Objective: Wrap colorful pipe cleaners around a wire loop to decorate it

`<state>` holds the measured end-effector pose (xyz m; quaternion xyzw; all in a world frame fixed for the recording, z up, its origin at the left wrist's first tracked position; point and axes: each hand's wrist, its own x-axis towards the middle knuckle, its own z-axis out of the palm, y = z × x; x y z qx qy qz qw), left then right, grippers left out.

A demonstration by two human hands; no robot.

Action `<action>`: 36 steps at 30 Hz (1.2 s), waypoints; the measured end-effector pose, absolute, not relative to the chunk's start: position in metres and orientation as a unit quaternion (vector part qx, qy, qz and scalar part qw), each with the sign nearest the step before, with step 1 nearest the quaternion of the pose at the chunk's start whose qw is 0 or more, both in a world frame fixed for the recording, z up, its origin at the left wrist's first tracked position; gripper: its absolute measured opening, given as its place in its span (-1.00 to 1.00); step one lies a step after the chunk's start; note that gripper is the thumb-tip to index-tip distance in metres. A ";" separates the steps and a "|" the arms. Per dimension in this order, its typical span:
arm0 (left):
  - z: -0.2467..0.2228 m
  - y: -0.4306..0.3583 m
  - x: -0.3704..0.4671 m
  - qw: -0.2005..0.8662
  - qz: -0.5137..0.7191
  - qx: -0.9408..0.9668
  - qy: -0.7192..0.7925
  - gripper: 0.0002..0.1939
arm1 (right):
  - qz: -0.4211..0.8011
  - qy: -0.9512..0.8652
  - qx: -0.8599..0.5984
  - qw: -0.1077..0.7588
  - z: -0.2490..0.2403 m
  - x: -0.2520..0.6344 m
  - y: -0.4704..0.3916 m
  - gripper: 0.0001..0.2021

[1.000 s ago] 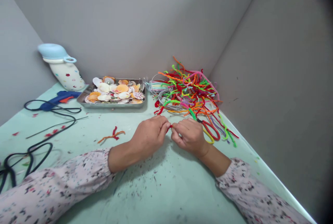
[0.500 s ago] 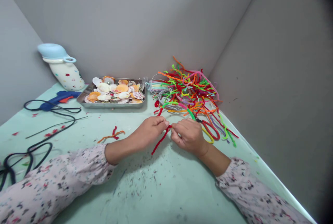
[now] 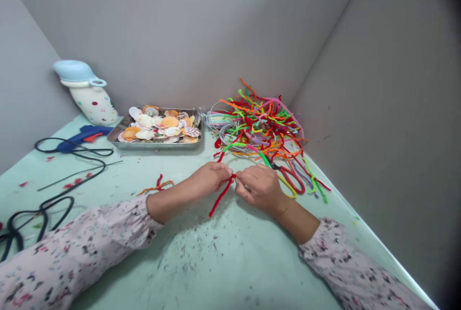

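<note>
My left hand [image 3: 211,177] and my right hand [image 3: 260,186] meet over the middle of the table, fingers pinched close together. Both are closed on a red pipe cleaner [image 3: 220,197], whose loose end hangs down toward me between them. A curved multicoloured length of green, pink and red pipe cleaner [image 3: 236,145] arches just beyond my hands; whether it joins the red piece is hidden by my fingers. Close to my right hand lie scissors [image 3: 292,180] with red and yellow handles. A small twisted orange and red pipe cleaner piece [image 3: 157,186] rests left of my left wrist.
A metal tray [image 3: 154,146] of seashells stands at the back, with a heap of coloured pipe cleaners [image 3: 266,118] to its right. On the left are a blue glue gun [image 3: 81,137], its looping black cord [image 3: 45,204] and a white bottle [image 3: 93,103] with a blue lid.
Both hands stay almost in place, still pinching the red pipe cleaner. Its hanging end has shifted very slightly, and my left forearm has moved a little.
</note>
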<state>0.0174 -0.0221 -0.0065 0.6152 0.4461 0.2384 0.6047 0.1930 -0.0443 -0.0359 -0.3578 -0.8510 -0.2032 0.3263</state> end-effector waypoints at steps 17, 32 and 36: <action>-0.011 -0.021 0.010 0.676 0.216 0.544 0.448 -0.75 | -0.212 -0.865 -0.353 0.287 -0.036 0.192 -0.045 -0.80; -0.022 -0.019 0.011 0.489 0.353 0.690 0.400 -0.81 | -0.071 -0.829 -0.417 0.366 -0.045 0.195 -0.040 -0.81; -0.025 -0.024 0.009 0.409 0.369 0.745 0.377 -0.80 | -0.058 -0.818 -0.430 0.378 -0.044 0.196 -0.040 -0.81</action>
